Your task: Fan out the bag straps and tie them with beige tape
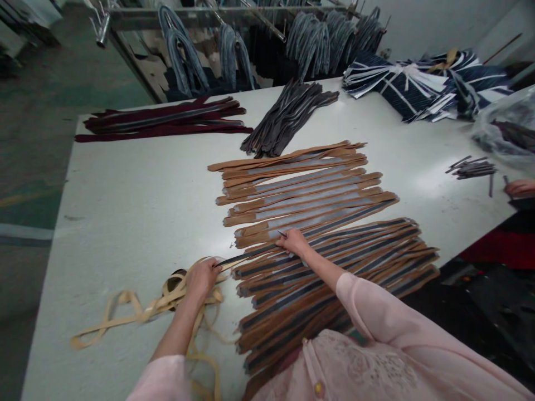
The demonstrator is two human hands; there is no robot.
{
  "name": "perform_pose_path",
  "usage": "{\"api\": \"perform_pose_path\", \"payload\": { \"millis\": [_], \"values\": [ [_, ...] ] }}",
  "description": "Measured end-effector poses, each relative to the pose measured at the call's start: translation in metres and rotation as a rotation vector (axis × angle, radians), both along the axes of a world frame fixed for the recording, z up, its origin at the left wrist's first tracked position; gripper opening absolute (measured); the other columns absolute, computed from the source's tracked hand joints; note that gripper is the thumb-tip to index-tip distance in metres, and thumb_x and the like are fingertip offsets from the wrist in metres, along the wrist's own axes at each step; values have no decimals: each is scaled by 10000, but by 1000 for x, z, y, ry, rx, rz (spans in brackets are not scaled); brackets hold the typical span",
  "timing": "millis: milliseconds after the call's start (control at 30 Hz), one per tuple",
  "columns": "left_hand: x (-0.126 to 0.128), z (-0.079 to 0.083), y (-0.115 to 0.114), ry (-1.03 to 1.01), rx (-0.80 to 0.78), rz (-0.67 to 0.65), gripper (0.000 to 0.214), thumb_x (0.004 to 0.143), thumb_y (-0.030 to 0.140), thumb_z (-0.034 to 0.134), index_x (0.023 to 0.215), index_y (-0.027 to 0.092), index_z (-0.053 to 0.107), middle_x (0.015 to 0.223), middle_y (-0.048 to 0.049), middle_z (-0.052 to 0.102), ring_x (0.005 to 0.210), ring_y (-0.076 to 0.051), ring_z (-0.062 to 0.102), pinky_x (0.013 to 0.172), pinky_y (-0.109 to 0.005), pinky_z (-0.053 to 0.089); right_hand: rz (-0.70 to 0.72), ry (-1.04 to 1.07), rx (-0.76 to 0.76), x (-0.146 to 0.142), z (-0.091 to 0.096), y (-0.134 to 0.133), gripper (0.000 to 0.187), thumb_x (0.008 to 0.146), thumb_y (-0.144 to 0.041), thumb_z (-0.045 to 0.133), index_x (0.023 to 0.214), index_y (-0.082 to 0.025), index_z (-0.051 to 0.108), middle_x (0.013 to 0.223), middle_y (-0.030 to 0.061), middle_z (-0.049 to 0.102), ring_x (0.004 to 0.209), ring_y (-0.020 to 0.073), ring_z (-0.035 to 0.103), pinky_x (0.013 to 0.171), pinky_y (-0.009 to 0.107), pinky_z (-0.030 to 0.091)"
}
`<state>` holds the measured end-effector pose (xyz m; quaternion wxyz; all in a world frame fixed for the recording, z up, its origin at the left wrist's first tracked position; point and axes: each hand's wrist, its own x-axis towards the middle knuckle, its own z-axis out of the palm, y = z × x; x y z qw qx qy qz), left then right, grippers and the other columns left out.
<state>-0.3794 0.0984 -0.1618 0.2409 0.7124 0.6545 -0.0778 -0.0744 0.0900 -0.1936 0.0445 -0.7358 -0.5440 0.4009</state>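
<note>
1. On a white counter (125, 211), a person's two hands work at a spread of long brown strips (317, 262), many with a dark or pale band down the middle, laid side by side in overlapping rows.
2. Left hand (203, 277), fingers curled, pinches the near end of one dark strip (246, 256) where it leaves the pile; under and beside that hand lies a loose tangle of tan tape (137, 312).
3. Right hand (295, 241) rests knuckles-up on the same strip further along, fingers closed around a small metal tool (282, 234); what kind of tool cannot be told.
4. Both arms wear pale pink sleeves.
5. Farther back on the counter lie a maroon bundle (163, 120), a grey bundle (286, 114) and a heap of navy striped pieces (422, 83).
6. At the right edge, another person's hand (519, 188) shows near a few small dark strips (472, 167).
7. Denim pieces (188, 55) hang from a rack behind the counter.
</note>
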Motion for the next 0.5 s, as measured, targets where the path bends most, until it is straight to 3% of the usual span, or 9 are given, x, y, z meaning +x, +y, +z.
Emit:
{"api": "perform_pose_path", "payload": {
  "millis": [233,400,500],
  "values": [
    [-57,-4,-5,31,-8,-16,190,757,351,417,700,237,558,632,-2,583,652,-183,557,581,-273,364,15,-128,18,-7,2,-2,281,663,-464,586,721,-196,646,635,29,650,701,151,617,611,202,422],
    [-60,0,-1,109,13,-45,187,749,346,402,716,233,547,678,-19,601,700,-198,564,600,-273,369,73,-307,20,-15,13,-3,334,671,-489,567,802,-189,637,824,89,661,833,211,606,677,266,434],
    [-59,0,0,57,9,-16,167,730,328,423,705,226,553,665,-25,593,703,-202,557,625,-275,366,151,-393,58,-30,22,-1,324,714,-424,547,909,-174,611,891,121,649,877,223,593,729,301,428]
  ]
}}
